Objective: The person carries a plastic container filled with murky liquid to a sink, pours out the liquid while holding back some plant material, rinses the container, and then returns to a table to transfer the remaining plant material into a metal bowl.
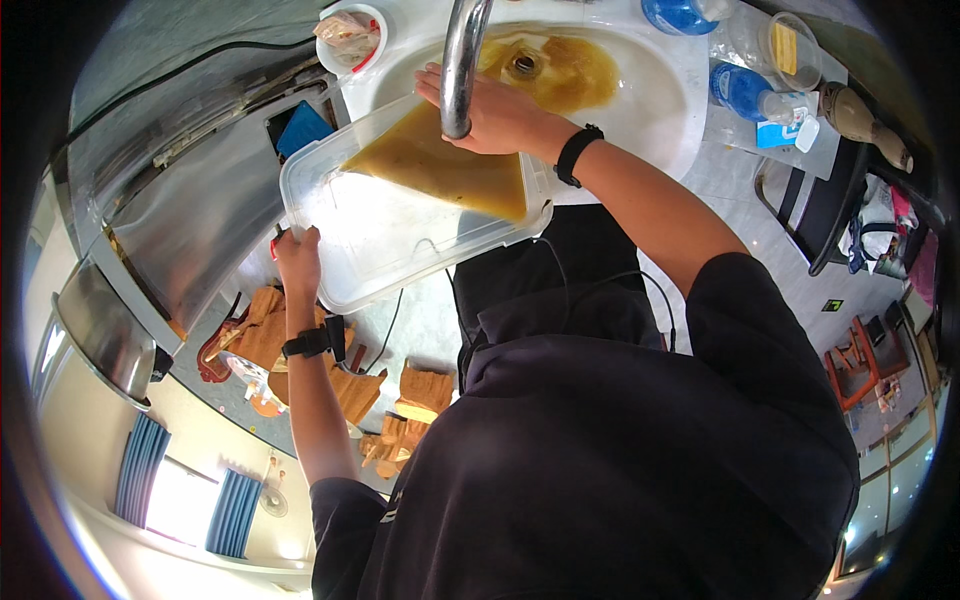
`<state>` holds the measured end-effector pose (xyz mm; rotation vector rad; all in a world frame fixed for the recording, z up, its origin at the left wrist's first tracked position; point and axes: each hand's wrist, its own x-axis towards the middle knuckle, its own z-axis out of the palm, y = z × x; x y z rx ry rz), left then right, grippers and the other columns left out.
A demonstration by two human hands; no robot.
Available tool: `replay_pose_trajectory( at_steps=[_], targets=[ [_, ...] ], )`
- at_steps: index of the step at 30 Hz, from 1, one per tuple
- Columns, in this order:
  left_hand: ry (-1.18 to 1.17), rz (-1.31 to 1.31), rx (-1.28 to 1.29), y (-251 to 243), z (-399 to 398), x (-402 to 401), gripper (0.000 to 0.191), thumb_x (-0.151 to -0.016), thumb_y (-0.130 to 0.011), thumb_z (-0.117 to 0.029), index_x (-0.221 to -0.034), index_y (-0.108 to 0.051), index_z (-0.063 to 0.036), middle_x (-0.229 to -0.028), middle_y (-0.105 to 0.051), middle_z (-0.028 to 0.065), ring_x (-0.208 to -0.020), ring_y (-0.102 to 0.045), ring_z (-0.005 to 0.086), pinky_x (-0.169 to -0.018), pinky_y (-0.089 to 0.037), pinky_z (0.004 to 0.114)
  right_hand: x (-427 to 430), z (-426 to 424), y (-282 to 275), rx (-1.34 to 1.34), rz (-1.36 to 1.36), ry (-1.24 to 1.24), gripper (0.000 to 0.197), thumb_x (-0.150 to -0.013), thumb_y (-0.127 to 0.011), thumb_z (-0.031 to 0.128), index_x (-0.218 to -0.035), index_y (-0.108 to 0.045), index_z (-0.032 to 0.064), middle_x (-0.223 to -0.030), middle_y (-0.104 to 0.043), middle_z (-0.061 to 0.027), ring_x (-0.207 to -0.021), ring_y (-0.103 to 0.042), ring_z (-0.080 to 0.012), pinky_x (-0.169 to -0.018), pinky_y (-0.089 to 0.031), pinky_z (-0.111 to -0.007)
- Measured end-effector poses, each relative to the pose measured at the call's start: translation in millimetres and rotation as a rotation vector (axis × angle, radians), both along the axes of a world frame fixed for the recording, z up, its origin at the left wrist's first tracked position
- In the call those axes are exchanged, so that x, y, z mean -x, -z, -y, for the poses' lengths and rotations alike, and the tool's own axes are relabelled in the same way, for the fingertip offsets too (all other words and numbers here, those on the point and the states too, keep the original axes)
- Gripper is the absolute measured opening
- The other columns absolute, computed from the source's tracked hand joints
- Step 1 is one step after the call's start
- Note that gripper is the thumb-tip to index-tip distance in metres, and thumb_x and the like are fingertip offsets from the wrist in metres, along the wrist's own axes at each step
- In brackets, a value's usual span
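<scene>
A clear plastic bin (375, 247) is tilted over the rim of a white sink (660, 120), with brown liquid (442, 165) pooled towards its sink side. My left hand (298, 259) grips the bin's outer left end; something small and red shows beside the fingers. Over the sink-side edge lies my right hand (495, 112), partly behind the metal faucet (459, 75); whether its hidden fingers hold the edge I cannot tell. Brown liquid also lies in the basin around the drain (523, 64).
A white tub (382, 37) with a plastic bag stands on the sink's left corner. Blue-labelled bottles (739, 90) and a clear cup (806, 52) with a yellow item stand at the right. A metal panel (202, 217) flanks the left side. A thin cable hangs below the bin.
</scene>
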<state>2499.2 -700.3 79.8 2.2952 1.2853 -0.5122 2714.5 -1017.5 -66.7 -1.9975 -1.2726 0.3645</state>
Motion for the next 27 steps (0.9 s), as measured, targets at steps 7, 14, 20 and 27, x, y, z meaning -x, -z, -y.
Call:
replay_pose_trajectory(
  at_steps=[7,14,20,27],
  targets=[
    [0.001,0.047,0.048,-4,3,-3,0.025,-0.083,-0.064,-0.018,-0.090,-0.061,0.0052,-0.078,-0.063,0.0084,-0.071,-0.057,0.0184,-0.069,-0.047,0.035,2,0,0,0.003,0.004,0.001,0.070,-0.098,-0.059,0.036,-0.152,-0.032,0.0005,-0.158,-0.035,-0.0150,-0.148,-0.029,-0.0292,-0.124,-0.024,-0.040],
    [0.060,-0.003,0.167,-13,1,-6,0.021,-0.080,-0.067,-0.013,-0.092,-0.060,0.0028,-0.078,-0.061,0.0052,-0.071,-0.055,0.0146,-0.065,-0.045,0.031,4,2,-4,0.037,-0.015,0.003,0.070,-0.098,-0.058,0.037,-0.152,-0.032,0.0002,-0.158,-0.034,-0.0151,-0.149,-0.028,-0.0293,-0.124,-0.024,-0.040],
    [0.034,0.036,0.239,-18,5,-10,0.021,-0.079,-0.065,-0.011,-0.094,-0.060,0.0025,-0.080,-0.061,0.0033,-0.072,-0.055,0.0132,-0.066,-0.045,0.030,5,2,-4,0.040,-0.027,0.001,0.071,-0.098,-0.058,0.036,-0.152,-0.032,0.0002,-0.159,-0.033,-0.0149,-0.149,-0.028,-0.0291,-0.124,-0.024,-0.040],
    [0.004,0.036,0.237,-19,6,-13,0.021,-0.080,-0.063,-0.012,-0.095,-0.060,0.0028,-0.081,-0.061,0.0036,-0.073,-0.055,0.0136,-0.067,-0.045,0.031,5,1,1,0.045,-0.022,0.000,0.071,-0.097,-0.059,0.035,-0.152,-0.031,0.0004,-0.159,-0.032,-0.0146,-0.150,-0.027,-0.0291,-0.124,-0.024,-0.040]
  ],
)
